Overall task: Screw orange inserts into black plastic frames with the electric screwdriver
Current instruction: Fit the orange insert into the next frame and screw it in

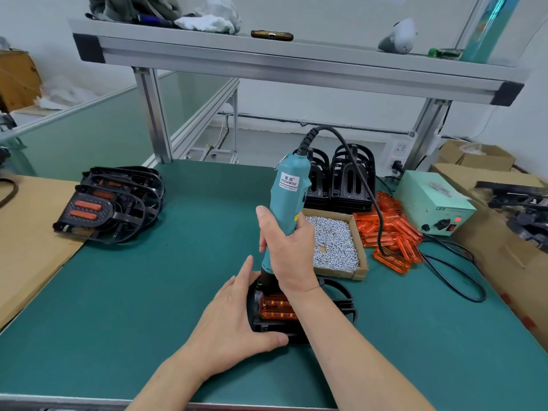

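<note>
- Green matting [148, 292] covers a workbench under an aluminium shelf [296, 63].
- Near the front edge lies a black plastic frame [338, 295] with an orange insert [277, 310] seated in it.
- The right hand [287, 250] wraps its fingers round the teal electric screwdriver [289, 185], which stands upright with its tip down on the frame.
- The left hand [234, 315] presses flat against the frame's left side, fingers nearly straight, thumb along the near edge.
- Behind sit a cardboard box of screws [335, 241], a heap of loose inserts [388, 232] and upright empty frames [350, 176].
- Assembled frames [112, 203] are stacked far left.
</note>
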Available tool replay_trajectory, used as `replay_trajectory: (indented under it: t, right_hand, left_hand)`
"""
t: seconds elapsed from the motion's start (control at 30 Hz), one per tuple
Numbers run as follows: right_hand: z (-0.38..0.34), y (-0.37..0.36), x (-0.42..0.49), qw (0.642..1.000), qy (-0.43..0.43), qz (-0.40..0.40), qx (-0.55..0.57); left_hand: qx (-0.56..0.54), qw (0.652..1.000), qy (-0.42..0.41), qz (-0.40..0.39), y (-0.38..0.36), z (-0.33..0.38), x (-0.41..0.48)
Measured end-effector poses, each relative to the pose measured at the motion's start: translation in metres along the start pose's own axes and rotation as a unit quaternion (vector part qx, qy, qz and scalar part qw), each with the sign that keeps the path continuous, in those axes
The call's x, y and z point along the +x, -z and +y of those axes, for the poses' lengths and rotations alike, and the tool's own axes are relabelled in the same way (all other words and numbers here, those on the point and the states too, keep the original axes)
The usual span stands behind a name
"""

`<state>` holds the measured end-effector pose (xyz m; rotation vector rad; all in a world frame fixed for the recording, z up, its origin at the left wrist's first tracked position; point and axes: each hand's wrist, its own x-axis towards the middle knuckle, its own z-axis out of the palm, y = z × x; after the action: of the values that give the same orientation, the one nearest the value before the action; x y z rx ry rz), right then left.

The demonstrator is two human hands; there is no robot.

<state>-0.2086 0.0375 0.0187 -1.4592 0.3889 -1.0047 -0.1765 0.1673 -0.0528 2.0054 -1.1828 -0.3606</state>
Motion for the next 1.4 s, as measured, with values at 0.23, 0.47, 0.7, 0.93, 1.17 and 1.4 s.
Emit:
replay_trajectory:
  t: [0.23,0.47,0.7,0.93,1.17,1.4]
  right_hand:
    - [-0.005,0.006,-0.007,0.999,0.015,0.011,0.029]
    - [-0.032,0.021,0.021,0.978,-0.030,0.143,0.150]
    - [-0.016,0.051,0.031,0.912,-0.187,0.278,0.237]
    - [0.005,0.063,0.035,0.869,-0.314,0.289,0.250]
    - [0.019,0.065,0.036,0.842,-0.373,0.275,0.277]
    - [0.018,0.069,0.036,0.827,-0.364,0.279,0.325]
  left_hand:
    - [0.004,1.000,0.013,-0.004,-0.002,-0.005,-0.001]
    - [0.009,0.999,0.031,-0.003,-0.002,-0.004,-0.003]
    - [0.010,0.999,0.030,-0.001,-0.001,-0.003,-0.003]
    - [0.016,0.999,0.041,-0.001,-0.002,-0.004,-0.004]
    - [0.018,0.999,0.041,-0.002,-0.002,-0.005,-0.004]
    - [0.011,0.999,0.043,-0.003,-0.001,-0.003,-0.004]
